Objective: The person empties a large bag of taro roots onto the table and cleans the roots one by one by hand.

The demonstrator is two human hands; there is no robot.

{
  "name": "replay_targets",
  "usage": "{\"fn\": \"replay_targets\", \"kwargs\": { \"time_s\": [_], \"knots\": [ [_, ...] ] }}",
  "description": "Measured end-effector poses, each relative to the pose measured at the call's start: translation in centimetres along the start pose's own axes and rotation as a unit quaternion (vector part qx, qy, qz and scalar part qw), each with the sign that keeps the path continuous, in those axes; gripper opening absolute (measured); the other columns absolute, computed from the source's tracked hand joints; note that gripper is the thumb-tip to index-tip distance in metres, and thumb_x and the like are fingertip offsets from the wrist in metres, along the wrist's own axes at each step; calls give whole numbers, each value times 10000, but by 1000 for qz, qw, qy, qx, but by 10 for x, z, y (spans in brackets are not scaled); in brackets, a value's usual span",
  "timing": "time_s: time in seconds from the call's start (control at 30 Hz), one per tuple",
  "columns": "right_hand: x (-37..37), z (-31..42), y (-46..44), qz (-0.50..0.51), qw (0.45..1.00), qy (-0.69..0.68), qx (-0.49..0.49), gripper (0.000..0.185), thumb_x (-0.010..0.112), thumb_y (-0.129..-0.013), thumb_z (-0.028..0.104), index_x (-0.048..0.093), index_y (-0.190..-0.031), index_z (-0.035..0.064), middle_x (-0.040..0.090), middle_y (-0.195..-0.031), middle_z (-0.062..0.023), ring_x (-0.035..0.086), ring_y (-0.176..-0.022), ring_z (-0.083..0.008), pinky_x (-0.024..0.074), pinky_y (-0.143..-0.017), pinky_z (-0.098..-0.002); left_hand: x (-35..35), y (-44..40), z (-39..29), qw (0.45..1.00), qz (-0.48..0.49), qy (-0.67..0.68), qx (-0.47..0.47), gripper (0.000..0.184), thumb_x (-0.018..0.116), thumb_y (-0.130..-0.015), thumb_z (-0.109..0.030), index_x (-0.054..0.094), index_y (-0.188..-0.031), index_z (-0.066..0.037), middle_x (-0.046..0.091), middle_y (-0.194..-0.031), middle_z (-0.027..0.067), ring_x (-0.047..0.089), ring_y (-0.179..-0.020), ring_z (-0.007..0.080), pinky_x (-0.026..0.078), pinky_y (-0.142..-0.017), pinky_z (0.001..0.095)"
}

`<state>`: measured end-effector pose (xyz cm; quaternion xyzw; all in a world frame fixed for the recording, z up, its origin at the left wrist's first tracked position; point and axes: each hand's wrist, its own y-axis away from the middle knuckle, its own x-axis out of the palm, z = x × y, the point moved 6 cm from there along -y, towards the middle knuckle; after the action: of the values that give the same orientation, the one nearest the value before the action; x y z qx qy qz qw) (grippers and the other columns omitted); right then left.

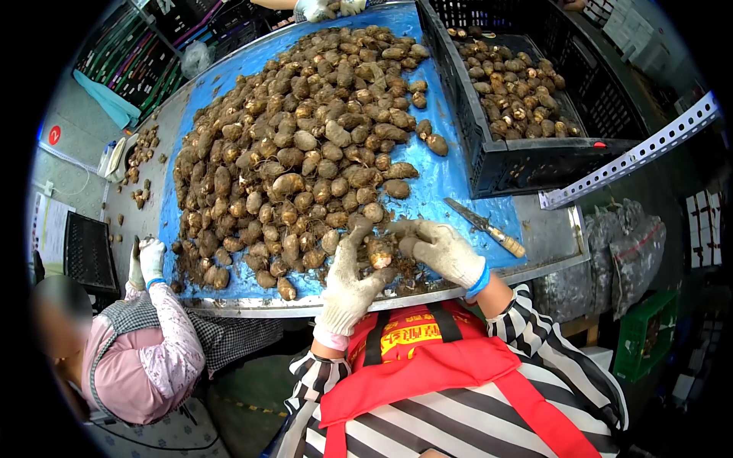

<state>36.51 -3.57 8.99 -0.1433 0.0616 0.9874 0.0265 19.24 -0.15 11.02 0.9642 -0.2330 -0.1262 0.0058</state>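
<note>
A soil-covered taro corm [379, 253] with a pale cut-looking end sits between the thumb and fingers of my left hand [350, 282], which wears a dirty white knit glove. My right hand [447, 252], in a matching glove with a blue wristband, reaches in from the right. Its fingers stretch toward the same corm, with thumb and index finger slightly apart. Beyond both hands lies a big heap of brown taro corms [290, 160] on a blue plastic sheet [450, 172]. A knife [486, 227] with a wooden handle rests right of my right hand.
A black crate [534, 145] holding more corms stands at the right, beside a white perforated metal bar [634, 153]. At the left sits a co-worker [137, 351] with gloved hands at the table edge. Another person's gloved hands [328, 9] are at the far end.
</note>
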Motion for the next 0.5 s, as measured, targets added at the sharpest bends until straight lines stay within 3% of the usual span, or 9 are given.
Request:
{"fn": "replay_targets", "kwargs": {
  "time_s": [0.03, 0.1, 0.17, 0.27, 0.3, 0.33, 0.4, 0.43, 0.5],
  "knots": [
    [6, -1, 0, 24, 998, -45, 29, 365, 649, -898, 169, 677, -1234, 30, 719, -1056, -173, 697, -935, -317, 549, -853, -381, 1, 0, 5, 999, 5, -49, 21, 768, 805, -730, -54, 493, -1431, -29, 566, -1327, 185, 574, -1220, 307, 474, -1034, 382],
    [14, 3, -2, -20, 997, 48, -61, 275, 643, -876, 165, 705, -1108, 31, 712, -980, -169, 689, -877, -346, 556, -804, -412, 8, 1, 15, 989, 12, -111, 101, 743, 787, -737, -45, 498, -1422, -29, 569, -1332, 189, 583, -1225, 311, 474, -1041, 366],
    [17, 0, -4, -97, 975, 137, -145, 178, 628, -859, 157, 700, -972, 40, 701, -904, -163, 671, -844, -375, 549, -774, -453, 12, 2, 14, 994, 34, -91, 56, 756, 762, -740, 6, 462, -1435, 8, 569, -1328, 161, 576, -1218, 246, 485, -1030, 338],
    [13, -17, -15, -94, 974, 177, -105, 166, 619, -868, 162, 698, -952, 43, 699, -888, -166, 671, -854, -376, 546, -776, -457, 13, 7, 7, 998, 41, 41, -34, 766, 735, -741, 47, 437, -1446, 9, 576, -1307, 132, 596, -1180, 210, 511, -1000, 333],
    [9, -26, -18, -64, 982, 178, -30, 199, 610, -878, 160, 712, -1003, 44, 713, -893, -162, 689, -870, -349, 553, -796, -428, 11, 8, 6, 993, 39, 96, -61, 757, 742, -746, 34, 443, -1440, 1, 579, -1309, 131, 603, -1175, 212, 517, -995, 344],
    [4, -26, -17, -61, 988, 136, -34, 207, 615, -882, 156, 719, -1020, 42, 717, -906, -162, 694, -849, -313, 553, -784, -401, 9, 8, 8, 984, 34, 152, -89, 749, 750, -750, 20, 448, -1435, -7, 582, -1310, 131, 610, -1171, 214, 523, -990, 354],
    [1, -29, -10, -47, 997, 50, -32, 226, 624, -889, 148, 734, -1053, 39, 725, -933, -161, 702, -807, -241, 555, -761, -349, 8, 7, 16, 979, 27, 193, -58, 756, 735, -759, 43, 425, -1447, -2, 590, -1278, 132, 632, -1110, 210, 554, -928, 332],
    [-5, -4, -4, -8, 999, 49, 13, 284, 655, -874, 151, 722, -1129, 45, 734, -974, -159, 714, -901, -276, 561, -834, -360, 8, 6, 18, 980, 24, 191, -57, 751, 731, -761, 44, 426, -1445, 0, 593, -1276, 134, 635, -1101, 209, 556, -919, 324],
    [0, 18, 10, 12, 998, 14, -61, 291, 681, -847, 121, 722, -1122, 36, 730, -1009, -159, 712, -910, -283, 562, -827, -369, 5, 5, 11, 986, 24, 153, -59, 755, 727, -772, 41, 407, -1455, 12, 594, -1269, 143, 639, -1078, 202, 557, -906, 312]
  ]
}}
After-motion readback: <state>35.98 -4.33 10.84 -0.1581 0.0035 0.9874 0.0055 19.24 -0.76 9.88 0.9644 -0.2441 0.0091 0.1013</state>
